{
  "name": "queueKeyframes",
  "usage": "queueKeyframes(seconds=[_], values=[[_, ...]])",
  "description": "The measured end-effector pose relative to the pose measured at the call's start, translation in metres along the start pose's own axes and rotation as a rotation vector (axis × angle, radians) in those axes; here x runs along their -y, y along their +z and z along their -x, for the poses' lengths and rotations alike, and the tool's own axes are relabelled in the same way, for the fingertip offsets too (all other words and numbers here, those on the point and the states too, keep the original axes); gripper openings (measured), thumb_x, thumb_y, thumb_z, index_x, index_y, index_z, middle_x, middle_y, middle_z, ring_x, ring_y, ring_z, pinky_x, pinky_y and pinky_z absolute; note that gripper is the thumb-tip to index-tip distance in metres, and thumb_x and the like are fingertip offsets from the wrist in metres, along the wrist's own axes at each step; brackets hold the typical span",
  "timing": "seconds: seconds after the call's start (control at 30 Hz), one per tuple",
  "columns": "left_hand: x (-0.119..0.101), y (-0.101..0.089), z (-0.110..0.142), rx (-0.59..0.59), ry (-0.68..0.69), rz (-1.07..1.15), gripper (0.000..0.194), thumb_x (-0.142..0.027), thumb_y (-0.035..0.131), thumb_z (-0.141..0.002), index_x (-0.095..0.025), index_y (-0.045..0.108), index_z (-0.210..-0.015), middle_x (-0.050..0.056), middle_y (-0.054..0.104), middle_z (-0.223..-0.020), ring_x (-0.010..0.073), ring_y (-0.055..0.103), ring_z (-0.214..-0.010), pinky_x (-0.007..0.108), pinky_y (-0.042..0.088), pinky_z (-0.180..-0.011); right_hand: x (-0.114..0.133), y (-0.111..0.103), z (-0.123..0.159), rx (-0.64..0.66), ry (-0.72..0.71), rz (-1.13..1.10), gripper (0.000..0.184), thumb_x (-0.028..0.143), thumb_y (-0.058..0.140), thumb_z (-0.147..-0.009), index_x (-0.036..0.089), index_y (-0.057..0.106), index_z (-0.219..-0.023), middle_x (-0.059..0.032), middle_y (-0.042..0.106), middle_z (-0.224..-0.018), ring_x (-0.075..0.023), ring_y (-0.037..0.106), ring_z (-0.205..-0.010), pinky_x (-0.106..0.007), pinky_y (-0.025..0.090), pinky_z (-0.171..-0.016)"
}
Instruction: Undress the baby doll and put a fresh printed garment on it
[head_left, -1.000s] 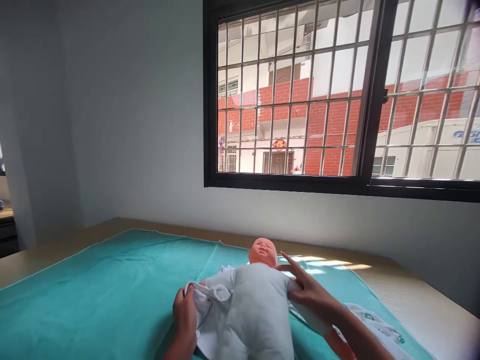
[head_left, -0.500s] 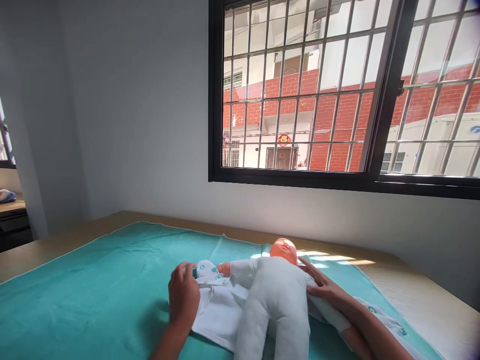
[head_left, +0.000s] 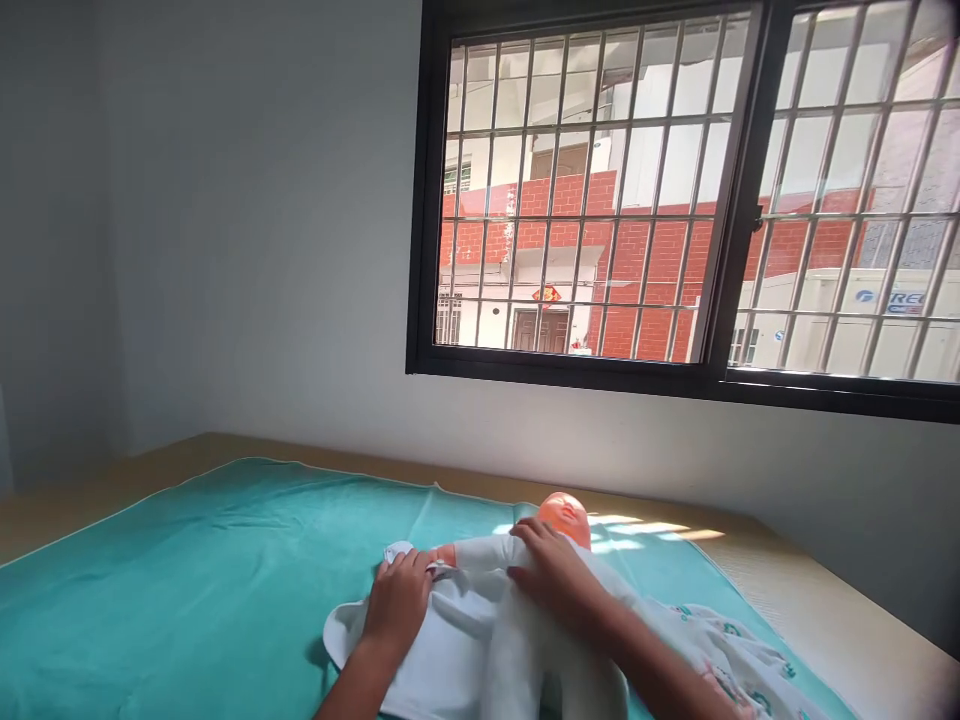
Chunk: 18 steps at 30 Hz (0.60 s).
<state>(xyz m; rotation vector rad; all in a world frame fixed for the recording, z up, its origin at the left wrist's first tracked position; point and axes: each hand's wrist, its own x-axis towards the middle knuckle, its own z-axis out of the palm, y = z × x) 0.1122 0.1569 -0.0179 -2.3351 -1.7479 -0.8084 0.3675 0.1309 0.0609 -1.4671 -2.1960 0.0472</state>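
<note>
A baby doll with an orange head [head_left: 566, 517] and a soft white body [head_left: 525, 640] lies on a teal sheet [head_left: 187, 580]. A white printed garment [head_left: 420, 650] is spread under its left side. My left hand [head_left: 397, 605] is closed on the garment's edge, close to the doll's small arm [head_left: 472, 553]. My right hand [head_left: 555, 575] lies flat across the doll's chest and shoulder, fingers stretched out. More of the printed garment [head_left: 720, 640] trails to the right under my forearm.
The sheet covers a wooden platform [head_left: 825, 610] that runs along a grey wall. Above it is a barred window [head_left: 675, 200] with black frames. Sunlight falls in a patch on the platform behind the doll's head.
My right hand moved from the doll's right side onto its chest and shoulder. My left hand shifted right along the garment toward the doll's arm. The camera view swung slightly.
</note>
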Motion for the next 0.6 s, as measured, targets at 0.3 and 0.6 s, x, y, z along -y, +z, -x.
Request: queueKeyframes(seconds=[0.3, 0.6], values=[[0.013, 0.005, -0.006, -0.003, -0.209, 0.308, 0.025, -0.024, 0.039, -0.094, -0.020, 0.062, -0.087, 0.008, 0.068, -0.081, 0.0227, 0.062, -0.076, 0.028, 0.032, -0.061, 0.036, 0.052, -0.087, 0.327, 0.110, 0.052, 0.017, 0.026, 0.077, -0.059, 0.020, 0.065, -0.069, -0.0035, 0.063, -0.063, -0.0286, 0.063, -0.071, -0.038, 0.047, -0.066], [0.037, -0.008, -0.030, -0.063, -0.432, 0.807, 0.027, -0.035, 0.044, -0.087, -0.020, 0.055, -0.067, 0.002, 0.063, -0.068, 0.0173, 0.055, -0.064, 0.025, 0.034, -0.060, 0.052, 0.024, -0.059, 0.258, 0.119, -0.251, 0.021, 0.043, 0.073, -0.065, 0.024, 0.064, -0.066, -0.0003, 0.063, -0.064, -0.0189, 0.056, -0.061, -0.034, 0.042, -0.064]])
